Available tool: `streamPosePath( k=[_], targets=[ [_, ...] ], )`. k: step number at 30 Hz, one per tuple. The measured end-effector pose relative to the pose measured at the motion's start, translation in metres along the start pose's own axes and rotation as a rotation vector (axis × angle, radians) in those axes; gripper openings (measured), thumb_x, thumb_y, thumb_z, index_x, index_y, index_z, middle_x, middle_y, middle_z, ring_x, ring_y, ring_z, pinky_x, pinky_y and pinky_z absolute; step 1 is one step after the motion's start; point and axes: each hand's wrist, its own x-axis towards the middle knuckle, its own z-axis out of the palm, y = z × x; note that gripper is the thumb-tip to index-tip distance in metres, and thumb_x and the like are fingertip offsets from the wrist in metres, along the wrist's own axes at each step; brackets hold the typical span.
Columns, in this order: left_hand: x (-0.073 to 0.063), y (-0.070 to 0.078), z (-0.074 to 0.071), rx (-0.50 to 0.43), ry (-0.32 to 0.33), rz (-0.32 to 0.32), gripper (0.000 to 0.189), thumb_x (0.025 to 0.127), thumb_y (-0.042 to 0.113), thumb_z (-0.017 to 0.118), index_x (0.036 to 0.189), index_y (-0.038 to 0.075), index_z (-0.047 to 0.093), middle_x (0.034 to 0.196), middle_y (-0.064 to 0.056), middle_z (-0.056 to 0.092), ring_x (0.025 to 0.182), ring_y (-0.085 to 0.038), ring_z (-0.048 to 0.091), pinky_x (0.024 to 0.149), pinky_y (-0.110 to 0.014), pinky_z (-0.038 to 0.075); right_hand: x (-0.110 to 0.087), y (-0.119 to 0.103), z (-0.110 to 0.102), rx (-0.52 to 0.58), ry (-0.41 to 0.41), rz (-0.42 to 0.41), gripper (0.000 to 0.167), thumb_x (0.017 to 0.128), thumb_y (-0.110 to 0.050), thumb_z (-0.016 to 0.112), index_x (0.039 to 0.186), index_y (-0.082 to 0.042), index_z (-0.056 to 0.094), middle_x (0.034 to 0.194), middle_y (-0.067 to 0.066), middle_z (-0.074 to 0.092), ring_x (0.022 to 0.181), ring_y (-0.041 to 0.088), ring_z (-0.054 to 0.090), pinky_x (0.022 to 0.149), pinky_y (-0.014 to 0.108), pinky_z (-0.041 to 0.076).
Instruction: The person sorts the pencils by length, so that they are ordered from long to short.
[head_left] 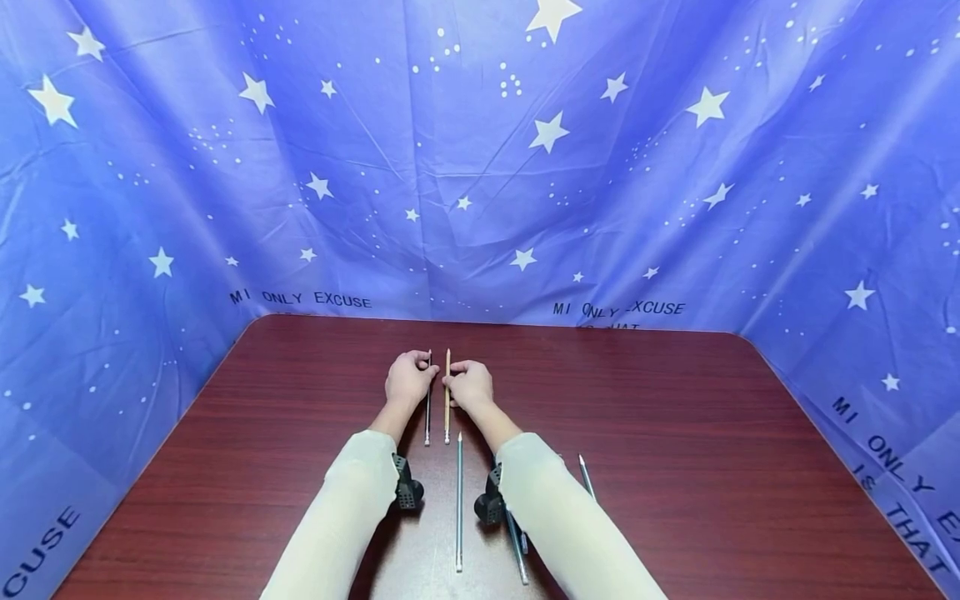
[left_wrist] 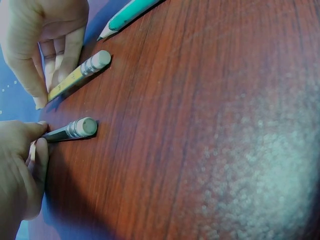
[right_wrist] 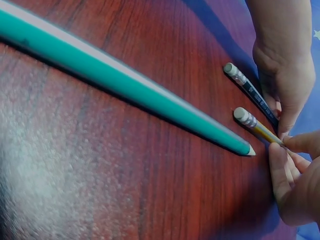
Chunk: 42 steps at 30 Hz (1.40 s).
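Side by side on the far half of the table lie a black pencil [head_left: 428,418] and a yellow pencil [head_left: 447,421], roughly parallel, points away from me and white erasers toward me. My left hand [head_left: 408,380] pinches the black pencil near its far end between thumb and fingers. With thumb and fingertips, my right hand [head_left: 472,386] pinches the yellow pencil. In the left wrist view the black pencil [left_wrist: 60,134] and yellow pencil [left_wrist: 67,86] show their eraser ends, with a narrow gap between them. A green pencil [right_wrist: 125,82] lies nearer to me, its tip pointing toward the pair.
More pencils lie under and beside my right forearm, one green pencil [head_left: 517,546] to its left and another pencil [head_left: 587,477] to its right. The dark red wooden table [head_left: 675,417] meets a blue star-patterned curtain [head_left: 480,167] at its back and sides.
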Motion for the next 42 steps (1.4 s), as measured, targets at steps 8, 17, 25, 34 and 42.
streamPosePath(
  k=[8, 17, 25, 34, 42],
  targets=[
    [0.000, 0.000, -0.001, -0.003, -0.011, 0.001, 0.029, 0.085, 0.024, 0.067, 0.112, 0.012, 0.065, 0.099, -0.005, 0.066, 0.096, -0.023, 0.061, 0.083, -0.044, 0.047, -0.001, 0.000, 0.001, -0.066, 0.027, -0.015, 0.021, 0.083, -0.012, 0.068, 0.104, -0.007, 0.069, 0.076, 0.008, 0.070, 0.038, 0.007, 0.053, 0.041, 0.021, 0.049],
    [-0.001, 0.001, -0.001, 0.004, -0.008, -0.001, 0.028, 0.086, 0.024, 0.066, 0.111, 0.012, 0.066, 0.099, -0.004, 0.065, 0.095, -0.024, 0.061, 0.081, -0.044, 0.047, -0.003, 0.002, 0.005, -0.150, 0.065, -0.022, 0.019, 0.085, -0.019, 0.067, 0.103, -0.013, 0.070, 0.076, 0.003, 0.071, 0.042, 0.008, 0.057, 0.053, 0.023, 0.048],
    [-0.001, 0.001, -0.001, 0.002, -0.005, -0.004, 0.029, 0.085, 0.024, 0.067, 0.112, 0.013, 0.066, 0.099, -0.004, 0.065, 0.096, -0.024, 0.061, 0.082, -0.044, 0.047, -0.002, 0.002, 0.006, -0.169, 0.081, -0.012, 0.018, 0.085, -0.021, 0.068, 0.101, -0.015, 0.071, 0.074, 0.002, 0.071, 0.045, 0.008, 0.058, 0.056, 0.023, 0.046],
    [-0.003, 0.003, -0.004, -0.005, -0.029, -0.023, 0.031, 0.086, 0.025, 0.066, 0.114, 0.012, 0.064, 0.101, -0.005, 0.067, 0.097, -0.024, 0.061, 0.083, -0.044, 0.047, -0.004, 0.001, 0.003, -0.080, 0.061, -0.008, 0.016, 0.085, -0.016, 0.068, 0.098, -0.009, 0.071, 0.080, 0.009, 0.071, 0.040, 0.009, 0.054, 0.042, 0.023, 0.050],
    [-0.003, 0.005, -0.004, -0.036, -0.038, -0.017, 0.032, 0.085, 0.025, 0.067, 0.113, 0.011, 0.065, 0.097, -0.006, 0.067, 0.093, -0.023, 0.061, 0.081, -0.042, 0.047, -0.006, 0.002, -0.008, -0.110, 0.080, -0.042, 0.020, 0.085, -0.019, 0.067, 0.102, -0.010, 0.069, 0.085, 0.006, 0.071, 0.039, 0.008, 0.051, 0.040, 0.021, 0.047]
  ],
)
